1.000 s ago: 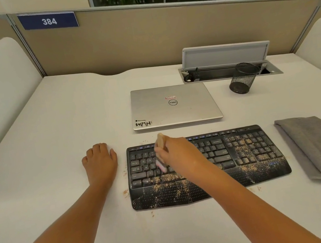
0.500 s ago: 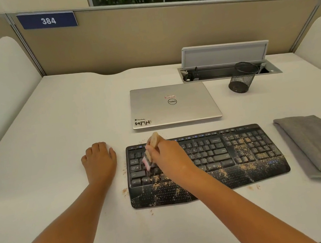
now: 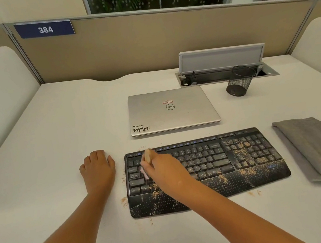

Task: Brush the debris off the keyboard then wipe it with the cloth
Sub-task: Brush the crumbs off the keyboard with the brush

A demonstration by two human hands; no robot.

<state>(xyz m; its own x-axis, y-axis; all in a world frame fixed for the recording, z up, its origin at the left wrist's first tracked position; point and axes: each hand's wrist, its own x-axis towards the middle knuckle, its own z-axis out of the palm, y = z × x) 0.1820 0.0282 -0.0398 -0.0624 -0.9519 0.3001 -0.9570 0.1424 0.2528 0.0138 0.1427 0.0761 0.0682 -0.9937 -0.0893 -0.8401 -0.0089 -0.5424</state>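
at the left of the counter (image 3: pixel 36 151), the left hand (image 3: pixel 98 170) lies palm down with relaxed fingers, holding nothing, just beside the keyboard (image 3: pixel 205 168) but apart from it. next to it, the right hand (image 3: pixel 162 171) is curled round a small brush (image 3: pixel 147 160), wooden handle poking up above the knuckles, pale bristles down on the keys at the board's left end. brown debris (image 3: pixel 244 154) lies thick over the number pad and along the palm rest, with a small heap (image 3: pixel 124 201) already on the counter by the board's left edge. further right, the folded grey cloth (image 3: pixel 316 151) waits untouched, near the keyboard's right end.

the risks from here look plain: strokes aimed leftward could scatter crumbs across the counter toward the resting hand, and hard pressure may push grit down between the keys rather than lift it off. with nothing bracing the board, a firm sweep might also slide it. crumbs flicked rightward could foul the cloth before it is needed.

compared with one second ago, the brush hand has travelled from the middle of the keys to the far left columns, and the letter keys it crossed show less debris. the left hand has not moved, and the cloth lies as it did.
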